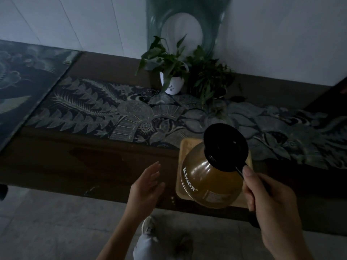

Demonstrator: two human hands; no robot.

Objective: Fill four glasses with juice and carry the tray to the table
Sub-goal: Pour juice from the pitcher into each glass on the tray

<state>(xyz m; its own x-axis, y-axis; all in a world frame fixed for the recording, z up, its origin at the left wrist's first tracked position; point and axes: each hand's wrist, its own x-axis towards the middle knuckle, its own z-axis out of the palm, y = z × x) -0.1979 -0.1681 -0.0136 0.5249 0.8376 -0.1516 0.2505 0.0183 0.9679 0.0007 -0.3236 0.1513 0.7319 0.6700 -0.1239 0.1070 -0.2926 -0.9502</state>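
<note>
A round glass jug (210, 182) with a black lid and amber juice inside hangs in the air, my right hand (270, 201) gripping its black handle. The word "Kinox" runs down its side. Under the jug lies a pale wooden tray (185, 147) at the near edge of a dark wooden table (90, 162); the jug hides most of the tray. No glasses show in view. My left hand (148, 186) hovers open just left of the jug, fingers spread, palm toward it, touching nothing.
A patterned dark runner (97, 109) covers the table's middle. A white pot with a green plant (171, 83) and a second leafy plant (210, 77) stand at the back by the wall. Grey floor and my shoe (148, 227) are below.
</note>
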